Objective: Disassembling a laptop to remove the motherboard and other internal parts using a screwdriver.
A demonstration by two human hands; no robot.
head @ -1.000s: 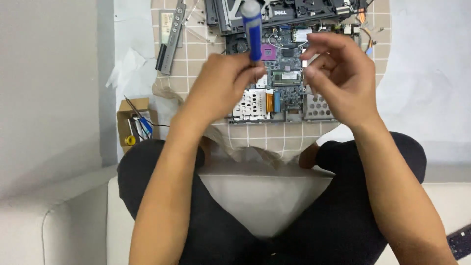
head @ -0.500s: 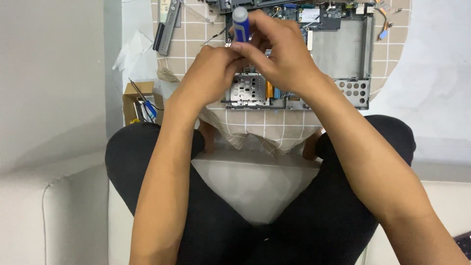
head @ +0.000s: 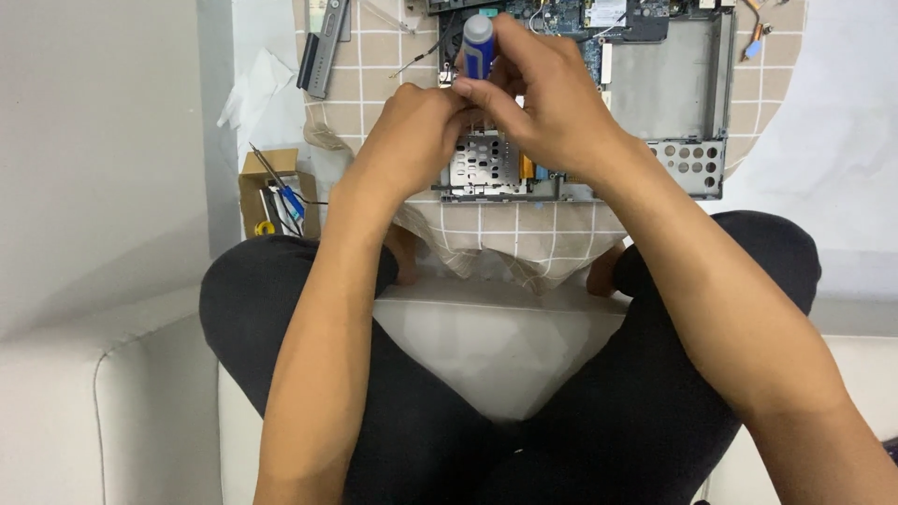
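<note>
We note blue screwdriver (head: 478, 45) upright, long axis toward camera, over opened laptop chassis (head: 669, 89). Right hand (head: 552, 108) pinches handle; left hand (head: 416, 131) closed at shaft, equally near. Tip hidden.

There is one view only, from a camera worn on the person's head, so no second view shares any part of the scene. It looks steeply down over the person's crossed legs in the lower half of the frame. It sits close: both forearms run up from the bottom edge to the hands (head: 496, 112) at upper centre, over the opened laptop chassis (head: 655, 93) on the checked-cloth surface (head: 374, 75), cropped by the top edge.
</note>
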